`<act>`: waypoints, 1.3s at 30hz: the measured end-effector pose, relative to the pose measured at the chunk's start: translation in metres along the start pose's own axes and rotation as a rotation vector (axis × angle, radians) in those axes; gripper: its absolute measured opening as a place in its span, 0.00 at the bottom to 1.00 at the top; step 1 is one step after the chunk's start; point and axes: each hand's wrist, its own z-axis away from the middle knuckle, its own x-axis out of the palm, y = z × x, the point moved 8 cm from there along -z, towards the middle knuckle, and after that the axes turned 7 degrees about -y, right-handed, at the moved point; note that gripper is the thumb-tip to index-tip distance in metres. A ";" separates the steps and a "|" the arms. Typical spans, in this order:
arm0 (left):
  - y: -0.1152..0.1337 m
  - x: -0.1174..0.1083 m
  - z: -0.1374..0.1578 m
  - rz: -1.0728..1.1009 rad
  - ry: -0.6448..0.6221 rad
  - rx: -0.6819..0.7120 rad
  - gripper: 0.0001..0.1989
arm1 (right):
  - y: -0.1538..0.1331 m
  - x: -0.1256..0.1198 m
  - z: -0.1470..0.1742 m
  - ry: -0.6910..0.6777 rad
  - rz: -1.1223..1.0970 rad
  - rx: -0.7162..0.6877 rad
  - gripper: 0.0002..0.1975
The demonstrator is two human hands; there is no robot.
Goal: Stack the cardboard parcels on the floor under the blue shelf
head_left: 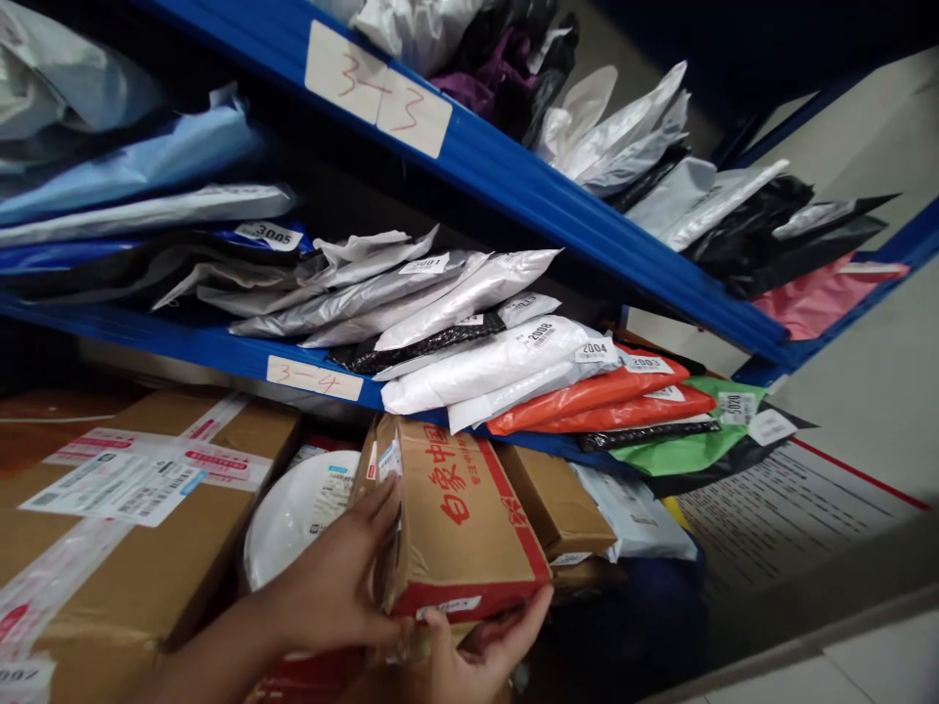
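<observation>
Left hand (pixel 334 577) flat against the near end of a brown carton with red print (pixel 459 513), fingers spread along its edge; right hand (pixel 480 650) cupped under the lower corner, fingers curled up onto the carton's face. Wedged under the blue shelf (pixel 220 347), between a white round parcel (pixel 293 513) and a smaller brown box (pixel 554 499). Large taped carton (pixel 132 528) at far left; plastic mailer bags (pixel 484 367) stacked on the shelf above.

**Cardboard parcel on bottom level**

1 brown cardboard box (pixel 459 518), printed with red Chinese characters and a red band along its edges, white label at its upper left corner. Tilted, wedged among other parcels beneath the shelf marked 3-4.
</observation>
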 end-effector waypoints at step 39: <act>0.001 0.033 0.116 0.132 0.195 -0.215 0.31 | -0.026 0.009 -0.020 -0.199 0.332 -0.286 0.41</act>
